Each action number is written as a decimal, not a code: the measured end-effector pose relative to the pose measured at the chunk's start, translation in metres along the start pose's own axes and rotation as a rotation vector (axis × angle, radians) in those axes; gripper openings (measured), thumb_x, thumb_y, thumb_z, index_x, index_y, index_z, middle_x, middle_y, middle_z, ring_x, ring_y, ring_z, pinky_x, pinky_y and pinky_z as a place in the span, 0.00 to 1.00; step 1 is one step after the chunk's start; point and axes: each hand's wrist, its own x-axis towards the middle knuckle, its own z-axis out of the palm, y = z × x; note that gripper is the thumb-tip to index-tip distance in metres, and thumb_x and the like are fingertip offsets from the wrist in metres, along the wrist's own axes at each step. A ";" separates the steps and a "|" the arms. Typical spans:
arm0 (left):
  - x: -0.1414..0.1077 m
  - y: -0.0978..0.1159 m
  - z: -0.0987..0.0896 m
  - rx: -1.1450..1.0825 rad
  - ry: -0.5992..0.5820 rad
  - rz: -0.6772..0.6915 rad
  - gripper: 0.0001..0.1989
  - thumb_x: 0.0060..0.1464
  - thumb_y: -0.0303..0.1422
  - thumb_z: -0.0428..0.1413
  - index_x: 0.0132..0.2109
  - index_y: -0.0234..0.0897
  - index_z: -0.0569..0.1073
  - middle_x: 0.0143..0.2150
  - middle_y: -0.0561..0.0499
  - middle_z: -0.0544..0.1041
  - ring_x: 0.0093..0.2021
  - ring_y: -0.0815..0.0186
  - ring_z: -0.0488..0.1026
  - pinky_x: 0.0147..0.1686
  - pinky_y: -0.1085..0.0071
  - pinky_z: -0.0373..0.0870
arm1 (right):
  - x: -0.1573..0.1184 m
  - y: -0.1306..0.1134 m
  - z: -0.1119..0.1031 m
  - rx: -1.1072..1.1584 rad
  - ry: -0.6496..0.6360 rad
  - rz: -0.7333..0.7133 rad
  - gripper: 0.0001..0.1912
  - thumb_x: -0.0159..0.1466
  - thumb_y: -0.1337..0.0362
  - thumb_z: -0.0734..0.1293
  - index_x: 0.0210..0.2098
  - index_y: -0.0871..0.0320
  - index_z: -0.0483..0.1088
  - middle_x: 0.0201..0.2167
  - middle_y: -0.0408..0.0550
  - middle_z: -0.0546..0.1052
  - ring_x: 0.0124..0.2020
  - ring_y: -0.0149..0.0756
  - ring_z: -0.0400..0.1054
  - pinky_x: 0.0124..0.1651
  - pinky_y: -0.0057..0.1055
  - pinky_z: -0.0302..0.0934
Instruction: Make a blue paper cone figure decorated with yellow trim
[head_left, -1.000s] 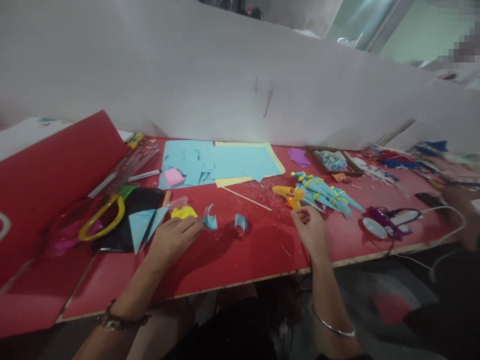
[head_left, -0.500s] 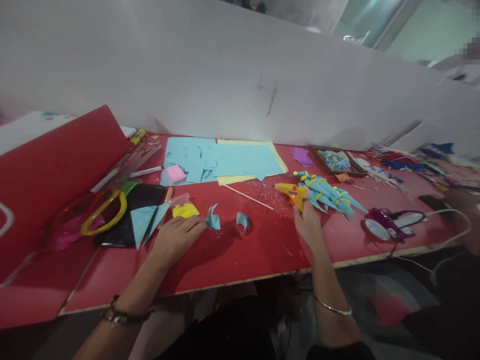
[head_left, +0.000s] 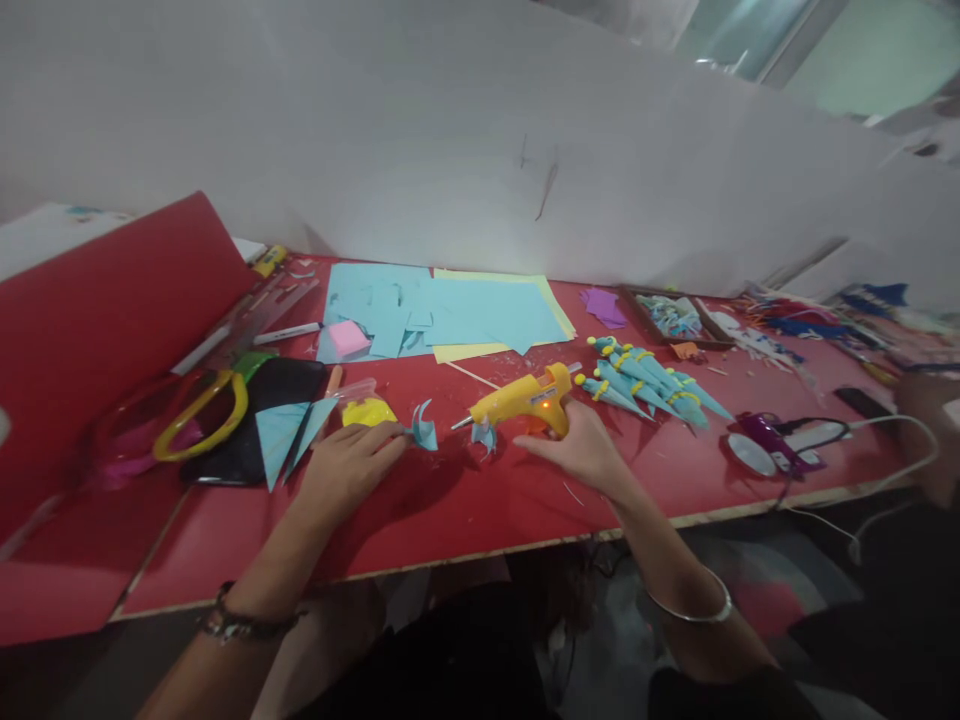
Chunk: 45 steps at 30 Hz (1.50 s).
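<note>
My right hand (head_left: 574, 445) grips a yellow glue gun (head_left: 525, 397) by its handle, with the thumb stretched out below. An orange light glows on the gun, and its metal nozzle points left. Close to the nozzle stands a curled blue paper piece (head_left: 424, 428); my left hand (head_left: 354, 462) has its closed fingers at that piece's left edge, thumb hidden. Another curled blue piece (head_left: 484, 437) sits under the nozzle, partly covered. Beside my left hand are a yellow item in clear plastic (head_left: 369, 410) and a folded blue paper cone (head_left: 281, 435).
Blue paper sheets (head_left: 487, 310) and a pink block (head_left: 348, 339) lie toward the wall. At right are blue paper cones with yellow bands (head_left: 649, 380), a tray of scraps (head_left: 709, 335) and a purple corded device (head_left: 776, 440). Yellow-handled scissors (head_left: 236, 415) lie left, by a black phone-like slab (head_left: 300, 378).
My right hand has brought the glue gun left, from beside the banded cones to the curled pieces. My left hand stays almost in place. The view has shifted slightly.
</note>
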 end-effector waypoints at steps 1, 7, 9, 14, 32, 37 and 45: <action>0.000 0.000 0.000 -0.014 0.003 -0.005 0.09 0.55 0.26 0.46 0.33 0.42 0.69 0.35 0.53 0.75 0.29 0.68 0.69 0.30 0.69 0.60 | 0.001 -0.002 0.002 -0.011 -0.013 -0.011 0.24 0.43 0.47 0.68 0.30 0.61 0.66 0.19 0.41 0.67 0.19 0.29 0.60 0.20 0.26 0.51; -0.001 0.001 -0.001 -0.036 0.020 -0.007 0.10 0.55 0.25 0.45 0.34 0.42 0.69 0.35 0.53 0.75 0.28 0.68 0.69 0.30 0.69 0.59 | 0.008 -0.007 0.009 -0.055 -0.095 -0.109 0.21 0.45 0.50 0.68 0.31 0.59 0.67 0.20 0.43 0.69 0.20 0.30 0.61 0.22 0.27 0.52; -0.001 0.001 -0.001 -0.014 0.035 0.002 0.10 0.54 0.24 0.45 0.34 0.42 0.69 0.34 0.54 0.75 0.28 0.67 0.69 0.29 0.69 0.59 | 0.010 -0.006 0.011 -0.067 -0.119 -0.114 0.18 0.47 0.52 0.67 0.31 0.59 0.67 0.20 0.43 0.70 0.20 0.30 0.61 0.22 0.27 0.51; -0.001 0.000 0.001 -0.003 0.023 -0.002 0.10 0.53 0.23 0.46 0.33 0.42 0.68 0.35 0.54 0.75 0.28 0.68 0.69 0.30 0.68 0.59 | 0.013 -0.005 0.013 -0.054 -0.141 -0.112 0.14 0.48 0.56 0.65 0.30 0.59 0.66 0.21 0.43 0.71 0.20 0.29 0.62 0.23 0.26 0.51; 0.003 0.000 0.001 0.083 0.174 0.069 0.08 0.52 0.24 0.49 0.31 0.40 0.68 0.31 0.55 0.75 0.26 0.70 0.69 0.28 0.71 0.60 | 0.013 -0.010 0.009 -0.074 -0.182 -0.082 0.10 0.47 0.60 0.63 0.28 0.60 0.63 0.18 0.40 0.66 0.18 0.27 0.58 0.22 0.23 0.48; 0.001 0.000 0.003 0.051 0.147 0.053 0.07 0.53 0.24 0.48 0.31 0.40 0.68 0.31 0.55 0.75 0.27 0.69 0.70 0.28 0.70 0.60 | 0.012 -0.010 0.010 -0.083 -0.189 -0.084 0.09 0.47 0.60 0.63 0.26 0.59 0.62 0.17 0.39 0.65 0.18 0.26 0.58 0.21 0.23 0.47; 0.001 0.001 0.002 0.081 0.155 0.047 0.07 0.52 0.24 0.49 0.31 0.40 0.68 0.31 0.56 0.76 0.27 0.69 0.70 0.28 0.70 0.59 | 0.012 -0.009 0.010 -0.093 -0.192 -0.078 0.08 0.47 0.62 0.62 0.25 0.59 0.61 0.17 0.39 0.65 0.18 0.26 0.58 0.21 0.23 0.47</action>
